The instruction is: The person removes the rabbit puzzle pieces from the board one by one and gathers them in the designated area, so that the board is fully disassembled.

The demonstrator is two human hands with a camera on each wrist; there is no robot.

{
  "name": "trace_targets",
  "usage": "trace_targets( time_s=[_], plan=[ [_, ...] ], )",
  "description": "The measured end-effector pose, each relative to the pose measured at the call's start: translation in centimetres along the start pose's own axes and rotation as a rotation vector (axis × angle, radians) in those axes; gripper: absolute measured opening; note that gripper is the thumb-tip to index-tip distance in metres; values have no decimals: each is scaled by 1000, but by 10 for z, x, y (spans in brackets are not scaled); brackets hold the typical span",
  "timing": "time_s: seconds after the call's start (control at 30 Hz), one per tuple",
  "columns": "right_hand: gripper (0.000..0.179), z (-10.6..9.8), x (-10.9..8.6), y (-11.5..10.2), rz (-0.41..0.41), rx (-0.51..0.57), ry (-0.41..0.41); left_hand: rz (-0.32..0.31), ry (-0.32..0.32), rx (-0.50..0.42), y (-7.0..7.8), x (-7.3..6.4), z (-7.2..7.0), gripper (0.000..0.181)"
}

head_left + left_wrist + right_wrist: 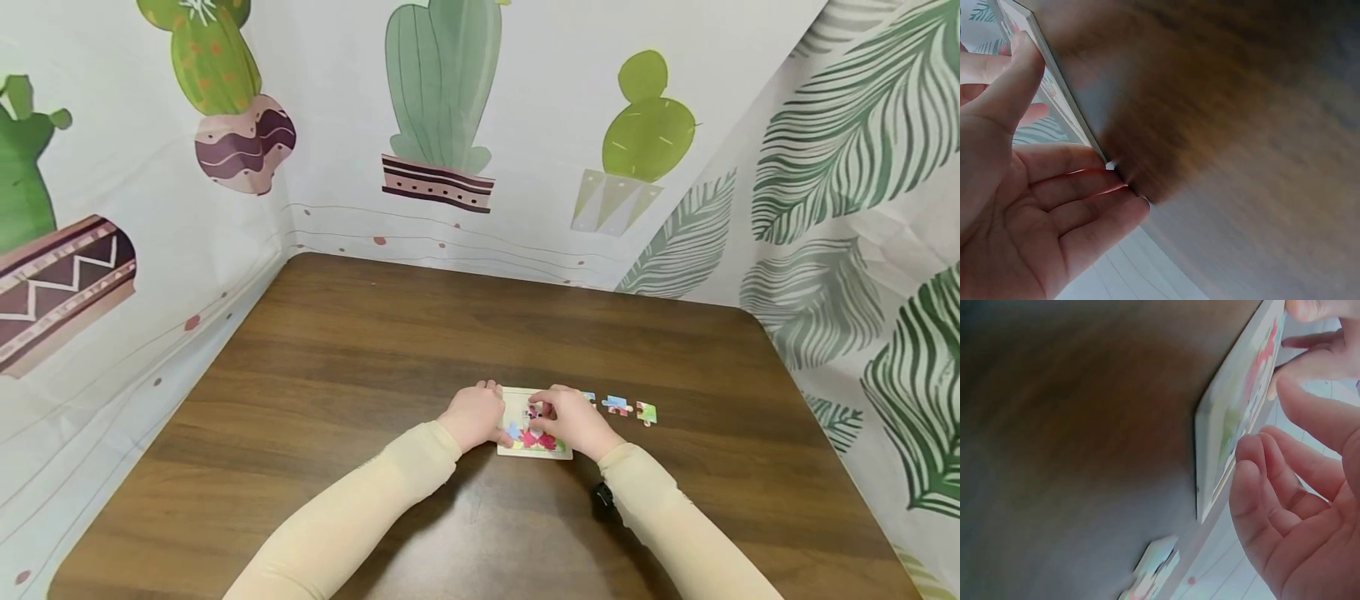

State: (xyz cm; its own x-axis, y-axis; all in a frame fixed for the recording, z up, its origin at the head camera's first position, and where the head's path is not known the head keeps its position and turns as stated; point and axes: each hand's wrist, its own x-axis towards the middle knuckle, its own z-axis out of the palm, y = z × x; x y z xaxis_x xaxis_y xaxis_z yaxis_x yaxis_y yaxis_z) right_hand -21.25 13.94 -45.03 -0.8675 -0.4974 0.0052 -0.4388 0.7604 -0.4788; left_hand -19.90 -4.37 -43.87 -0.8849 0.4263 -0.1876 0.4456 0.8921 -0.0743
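Over the puzzle tray (525,455) on the desk (360,333), the right hand (579,425) brackets a jigsaw piece (534,412), seemingly fitting it; whether it grips, I cannot tell. The left hand (476,417), unclenched, touches the tray's left edge. Next likely calls for careful alignment; 3 loose pieces (617,405) lie right of the tray.

Brown grain streaks the table (375,350). The cream-framed puzzle (516,410) shows red, blue and green; toward the table's right edge, 1 piece (617,402) is blue-and-red, the outermost piece (648,411) green-and-red. The sleeves (367,500) are cream. Green cacti (442,83) pattern the white backdrop (547,100) beyond the far edge.
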Motion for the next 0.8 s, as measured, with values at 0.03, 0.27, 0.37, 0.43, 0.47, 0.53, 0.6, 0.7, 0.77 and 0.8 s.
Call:
trace_targets(
  time_s=[0.03, 0.27, 0.37, 0.43, 0.47, 0.53, 0.6, 0.7, 0.77, 0.8],
  plan=[
    [30, 1, 1, -2, -3, -6, -3, 1, 6, 0, 0, 0, 0, 94],
    [31, 3, 6, -7, -55, -58, -43, 3, 27, 17, 1, 0, 1, 93],
    [29, 2, 5, -9, -61, -58, -45, 7, 34, 21, 1, 0, 1, 93],
    [25, 1, 5, -10, -70, -60, -38, 9, 34, 21, 1, 0, 0, 92],
    [24, 1, 4, -10, -71, -59, -35, 10, 31, 19, 1, -1, -1, 92],
    [21, 1, 4, -10, -75, -61, -27, 11, 28, 16, 1, -1, -2, 91],
    [20, 3, 4, -9, -83, -64, -18, 9, 21, 11, 1, -2, -3, 91],
    [19, 5, 4, -8, -91, -58, -8, 7, 16, 1, 1, -2, -4, 91],
    [20, 6, 3, -7, -96, -53, -6, 8, 17, -2, 1, -2, -4, 90],
    [20, 6, 3, -6, -93, -49, -5, 9, 19, -3, 1, -2, -4, 90]
  ],
)
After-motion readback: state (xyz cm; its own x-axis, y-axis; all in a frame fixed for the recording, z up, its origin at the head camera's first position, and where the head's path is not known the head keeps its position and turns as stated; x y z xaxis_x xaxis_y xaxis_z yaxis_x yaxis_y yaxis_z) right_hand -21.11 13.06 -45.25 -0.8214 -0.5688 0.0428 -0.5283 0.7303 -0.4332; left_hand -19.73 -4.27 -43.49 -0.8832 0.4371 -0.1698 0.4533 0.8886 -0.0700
